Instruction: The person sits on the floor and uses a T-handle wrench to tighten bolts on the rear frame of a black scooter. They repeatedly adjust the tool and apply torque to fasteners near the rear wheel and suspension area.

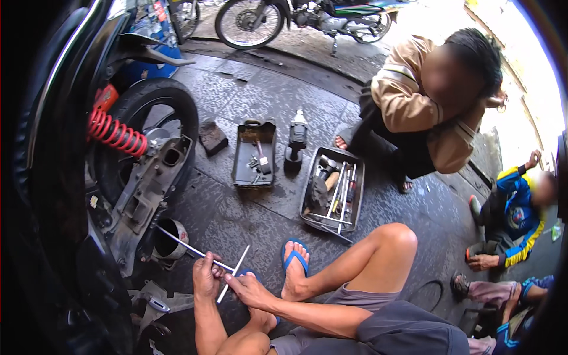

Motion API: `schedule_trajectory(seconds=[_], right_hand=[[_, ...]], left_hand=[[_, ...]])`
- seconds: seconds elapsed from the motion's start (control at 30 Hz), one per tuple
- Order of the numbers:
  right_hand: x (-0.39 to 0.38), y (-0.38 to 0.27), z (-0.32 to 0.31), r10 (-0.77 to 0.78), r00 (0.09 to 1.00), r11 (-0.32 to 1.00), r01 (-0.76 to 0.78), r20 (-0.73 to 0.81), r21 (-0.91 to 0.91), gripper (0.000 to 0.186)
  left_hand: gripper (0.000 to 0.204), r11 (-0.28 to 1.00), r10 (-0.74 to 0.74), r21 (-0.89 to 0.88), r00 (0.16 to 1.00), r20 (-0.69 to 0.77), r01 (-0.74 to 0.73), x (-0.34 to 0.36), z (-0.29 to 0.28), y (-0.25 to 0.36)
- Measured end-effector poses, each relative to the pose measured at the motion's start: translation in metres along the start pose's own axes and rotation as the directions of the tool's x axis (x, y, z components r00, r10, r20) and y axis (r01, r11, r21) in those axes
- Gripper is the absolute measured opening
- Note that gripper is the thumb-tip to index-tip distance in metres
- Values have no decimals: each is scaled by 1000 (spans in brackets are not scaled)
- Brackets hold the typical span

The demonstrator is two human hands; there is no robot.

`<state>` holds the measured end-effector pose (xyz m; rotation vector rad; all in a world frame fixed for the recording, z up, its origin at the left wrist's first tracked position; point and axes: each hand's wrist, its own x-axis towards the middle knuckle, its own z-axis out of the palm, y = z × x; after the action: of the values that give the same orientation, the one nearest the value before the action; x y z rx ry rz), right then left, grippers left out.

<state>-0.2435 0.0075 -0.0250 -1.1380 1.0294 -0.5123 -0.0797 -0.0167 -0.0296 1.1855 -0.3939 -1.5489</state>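
Note:
A long T-handle wrench (188,245) slants between my hands and the underside of a scooter's engine case (147,198). My left hand (207,277) is closed around its shaft near the crossbar. My right hand (253,290) grips the crossbar (241,260), fingers curled beside the joint. The shaft's far end reaches the case's lower edge; whether it sits on a bolt cannot be made out. Under that end stands a round, dirty metal cup (171,241). Behind the case are the scooter's rear wheel (188,112) and a red shock spring (121,135).
Beyond my feet lie a tool tray (311,220), a dark parts bin (236,171), a cordless impact wrench (296,139) and a dark block (213,137). A crouching person (408,83) is beside the tray; others sit at right. A motorcycle (313,21) stands behind.

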Motion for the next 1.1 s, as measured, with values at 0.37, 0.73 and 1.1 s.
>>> schedule_trajectory(seconds=[0.37, 0.73, 1.1], right_hand=[[-5, 3, -27, -102, 973, 951, 34, -206, -308, 54], [7, 0, -27, -305, 940, 877, 214, -154, -430, 40], [-2, 12, -18, -47, 994, 957, 15, -102, -289, 40]], left_hand=[[30, 993, 47, 105, 999, -13, -45, -3, -5, -9], [32, 994, 73, 79, 997, -37, -70, -2, -3, -1], [35, 989, 96, 119, 995, -39, -90, -5, -2, 1]])
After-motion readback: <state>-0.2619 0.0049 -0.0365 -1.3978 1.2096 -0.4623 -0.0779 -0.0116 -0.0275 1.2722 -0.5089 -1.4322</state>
